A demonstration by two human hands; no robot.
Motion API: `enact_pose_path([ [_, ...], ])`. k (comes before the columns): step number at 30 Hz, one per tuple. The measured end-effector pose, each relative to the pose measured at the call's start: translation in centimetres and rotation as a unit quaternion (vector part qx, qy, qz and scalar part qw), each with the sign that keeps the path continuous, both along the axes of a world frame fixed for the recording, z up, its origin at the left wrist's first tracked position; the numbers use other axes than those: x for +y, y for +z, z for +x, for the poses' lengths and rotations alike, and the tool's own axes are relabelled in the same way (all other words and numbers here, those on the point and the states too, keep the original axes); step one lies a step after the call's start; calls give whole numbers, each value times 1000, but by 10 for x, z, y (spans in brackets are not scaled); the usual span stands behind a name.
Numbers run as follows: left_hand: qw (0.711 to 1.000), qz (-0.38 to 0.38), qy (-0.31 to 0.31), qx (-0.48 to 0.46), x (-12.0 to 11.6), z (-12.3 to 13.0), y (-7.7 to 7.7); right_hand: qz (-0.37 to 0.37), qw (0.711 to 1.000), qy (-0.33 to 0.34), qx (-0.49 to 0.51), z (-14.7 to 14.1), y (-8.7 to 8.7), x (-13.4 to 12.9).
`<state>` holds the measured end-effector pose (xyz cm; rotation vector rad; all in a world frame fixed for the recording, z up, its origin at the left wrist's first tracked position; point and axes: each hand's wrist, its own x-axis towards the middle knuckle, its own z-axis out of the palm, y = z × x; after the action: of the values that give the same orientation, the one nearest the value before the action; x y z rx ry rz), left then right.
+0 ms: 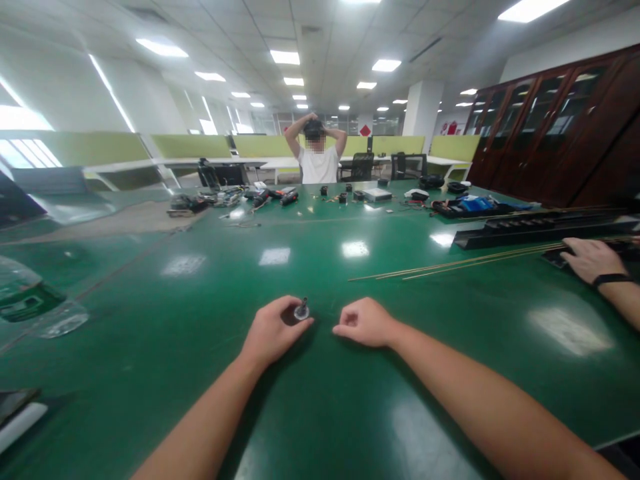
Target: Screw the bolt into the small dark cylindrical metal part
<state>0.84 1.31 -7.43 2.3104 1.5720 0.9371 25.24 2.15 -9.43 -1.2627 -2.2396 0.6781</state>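
My left hand [274, 331] rests on the green table [300, 247] near the middle, its thumb and fingers curled around a small round metal part [302, 311]. The part has a pale disc-like base and a dark stem pointing up. Just to the right, my right hand [364, 323] lies on the table with its fingers curled in and the thumb near them. Whether anything small is inside that curl cannot be made out. A short gap of green surface separates the two hands.
Thin brass rods [430, 268] and a black channel [500, 235] lie at the right, beside another person's hand [593, 259]. A plastic bottle [30, 297] lies at the left. Tools [289, 197] and small parts cover the far edge, where a person [319, 163] sits.
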Motion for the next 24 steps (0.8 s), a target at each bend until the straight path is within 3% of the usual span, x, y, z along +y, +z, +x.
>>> enact_pose_path([
  [16,989,-69,-119,-60,-9,12,-7,-2,999,34,9,-4,4,-12],
  [24,984,-92,-142,-60,-18,20,-1,-2,995,101,23,-8,6,-21],
])
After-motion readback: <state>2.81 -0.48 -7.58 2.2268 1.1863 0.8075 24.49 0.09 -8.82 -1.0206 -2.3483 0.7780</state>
